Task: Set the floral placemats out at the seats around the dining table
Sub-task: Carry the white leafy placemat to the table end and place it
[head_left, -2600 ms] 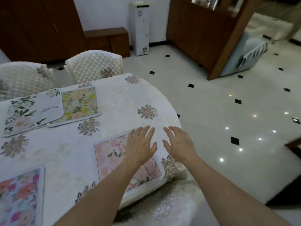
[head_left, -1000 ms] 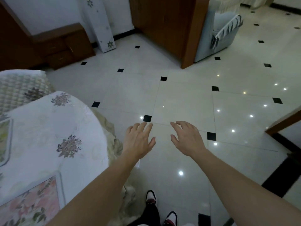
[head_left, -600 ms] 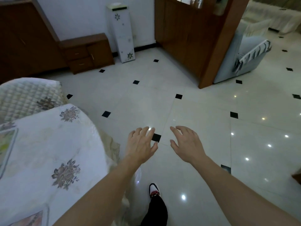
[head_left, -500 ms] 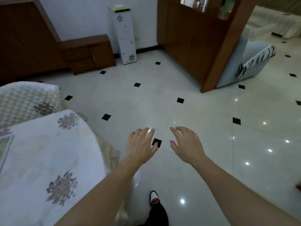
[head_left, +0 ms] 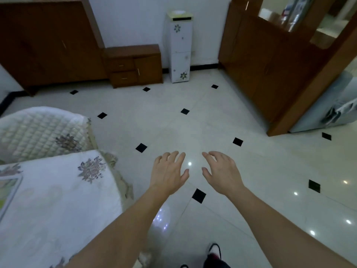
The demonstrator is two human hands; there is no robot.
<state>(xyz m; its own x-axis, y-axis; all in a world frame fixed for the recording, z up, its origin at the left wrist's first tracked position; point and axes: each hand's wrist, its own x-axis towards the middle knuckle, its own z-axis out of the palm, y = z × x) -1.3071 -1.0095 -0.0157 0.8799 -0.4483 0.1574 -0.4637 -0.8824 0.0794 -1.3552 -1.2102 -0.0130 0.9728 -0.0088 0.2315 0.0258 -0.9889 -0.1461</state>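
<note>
Held left hand (head_left: 168,174) and right hand (head_left: 222,174) empty, fingers loosely spread, over floor tiles (head_left: 173,128) off the rounded end of the dining table (head_left: 58,209); floral placemat (head_left: 6,190) well left, nearer the left hand.

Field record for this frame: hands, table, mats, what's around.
left hand: open, empty, over the floor
right hand: open, empty, over the floor
table: lower left, white floral cloth
placemat: one corner in view at the left edge, flat on the table
chair: quilted cover, beyond the table
floor: pale tiles, black diamonds
cabinet: low, wooden, by the wall
shoe: at the bottom edge
</note>
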